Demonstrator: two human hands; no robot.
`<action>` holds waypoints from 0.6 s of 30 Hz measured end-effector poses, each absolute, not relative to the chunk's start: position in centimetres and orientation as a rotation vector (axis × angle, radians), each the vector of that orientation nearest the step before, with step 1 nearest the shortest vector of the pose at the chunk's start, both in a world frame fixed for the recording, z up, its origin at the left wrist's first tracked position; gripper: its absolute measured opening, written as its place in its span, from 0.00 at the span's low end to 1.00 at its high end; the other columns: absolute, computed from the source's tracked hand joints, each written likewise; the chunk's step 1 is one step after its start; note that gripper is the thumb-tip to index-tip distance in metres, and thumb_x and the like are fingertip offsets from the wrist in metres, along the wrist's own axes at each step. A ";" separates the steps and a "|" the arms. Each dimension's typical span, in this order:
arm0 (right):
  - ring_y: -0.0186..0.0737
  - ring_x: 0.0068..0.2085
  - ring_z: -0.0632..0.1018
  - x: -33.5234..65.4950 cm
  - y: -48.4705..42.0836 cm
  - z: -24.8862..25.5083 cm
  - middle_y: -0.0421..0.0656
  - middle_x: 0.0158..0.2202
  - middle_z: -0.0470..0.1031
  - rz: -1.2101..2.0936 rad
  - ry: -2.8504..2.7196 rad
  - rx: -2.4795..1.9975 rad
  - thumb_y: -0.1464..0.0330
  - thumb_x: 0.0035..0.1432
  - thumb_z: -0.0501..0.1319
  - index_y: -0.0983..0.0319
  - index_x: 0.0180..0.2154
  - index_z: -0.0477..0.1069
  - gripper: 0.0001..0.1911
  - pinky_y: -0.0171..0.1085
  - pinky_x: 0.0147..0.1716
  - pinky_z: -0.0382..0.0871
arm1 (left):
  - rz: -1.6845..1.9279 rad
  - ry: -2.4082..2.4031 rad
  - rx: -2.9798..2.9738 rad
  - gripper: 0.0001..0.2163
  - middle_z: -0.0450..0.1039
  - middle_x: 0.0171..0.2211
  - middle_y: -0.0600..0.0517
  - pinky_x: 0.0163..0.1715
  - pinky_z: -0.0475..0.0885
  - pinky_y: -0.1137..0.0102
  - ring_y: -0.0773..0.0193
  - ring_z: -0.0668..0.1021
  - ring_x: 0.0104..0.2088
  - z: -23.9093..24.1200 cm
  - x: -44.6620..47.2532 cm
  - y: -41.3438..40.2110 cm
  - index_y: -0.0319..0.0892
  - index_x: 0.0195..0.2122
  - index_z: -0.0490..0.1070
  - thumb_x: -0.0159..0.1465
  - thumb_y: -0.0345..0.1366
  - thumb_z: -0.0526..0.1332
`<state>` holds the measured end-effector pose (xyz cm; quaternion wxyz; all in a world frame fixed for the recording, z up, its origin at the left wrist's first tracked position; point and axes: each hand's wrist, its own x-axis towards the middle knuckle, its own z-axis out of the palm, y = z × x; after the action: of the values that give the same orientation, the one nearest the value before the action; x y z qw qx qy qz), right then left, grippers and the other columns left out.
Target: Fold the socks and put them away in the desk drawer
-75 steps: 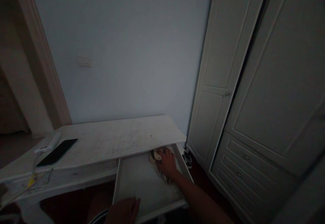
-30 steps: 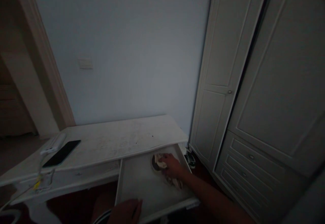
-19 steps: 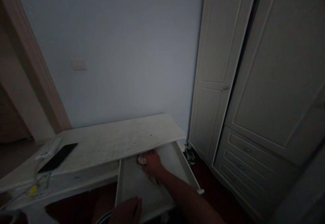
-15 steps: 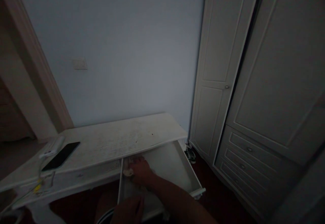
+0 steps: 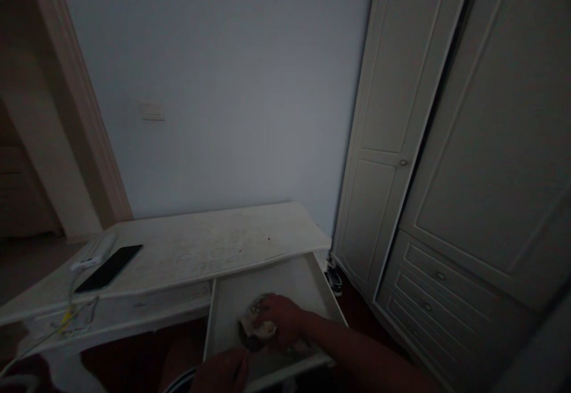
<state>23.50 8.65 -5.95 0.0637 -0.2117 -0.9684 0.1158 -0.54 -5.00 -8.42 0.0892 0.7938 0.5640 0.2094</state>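
A pale, crumpled cloth (image 5: 257,332) with a darker patch lies bunched on the floor of the pulled-out drawer (image 5: 292,280). My right hand (image 5: 283,318) is closed over it, pressing it down near the drawer's middle. Low in the view, my left hand (image 5: 223,370) sits at the drawer's front left corner, its fingers curled there; dim light partly hides its grip. The drawer belongs to a white, stained desk (image 5: 191,247).
A dark phone (image 5: 109,269) and a white power strip (image 5: 94,250) with cables lie on the desk's left end. A white wardrobe (image 5: 379,203) stands to the right. Shoes (image 5: 333,280) are on the floor between them.
My right hand has moved with the cloth from the drawer's back left corner toward its middle front. My left hand stays at the front corner. The view has shifted slightly.
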 end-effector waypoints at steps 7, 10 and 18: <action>0.57 0.63 0.69 28.8 11.4 -4.2 0.52 0.63 0.71 0.305 -2.432 -1.409 0.61 0.51 0.74 0.58 0.59 0.74 0.34 0.48 0.60 0.64 | 0.595 1.721 2.322 0.18 0.87 0.40 0.52 0.44 0.79 0.67 0.57 0.87 0.41 -8.0 -0.2 -4.9 0.54 0.38 0.81 0.73 0.42 0.49; 0.59 0.61 0.70 28.2 12.1 -4.1 0.54 0.60 0.72 0.270 -2.312 -1.542 0.60 0.54 0.71 0.59 0.60 0.73 0.32 0.49 0.58 0.66 | 0.541 1.735 2.335 0.19 0.87 0.40 0.52 0.44 0.79 0.67 0.57 0.87 0.41 -8.2 -0.2 -5.0 0.54 0.38 0.81 0.74 0.42 0.48; 0.58 0.60 0.69 22.6 12.4 -4.1 0.50 0.60 0.72 0.228 -2.285 -1.541 0.56 0.54 0.70 0.55 0.59 0.72 0.31 0.50 0.57 0.67 | 0.488 1.741 2.366 0.19 0.87 0.42 0.52 0.45 0.79 0.67 0.57 0.87 0.43 -7.6 0.1 -5.3 0.53 0.40 0.81 0.75 0.41 0.48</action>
<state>22.65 12.42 -4.06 0.1871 -0.5474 -0.8117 0.0809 0.13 -5.25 -7.59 0.0819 0.7918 0.5828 0.1635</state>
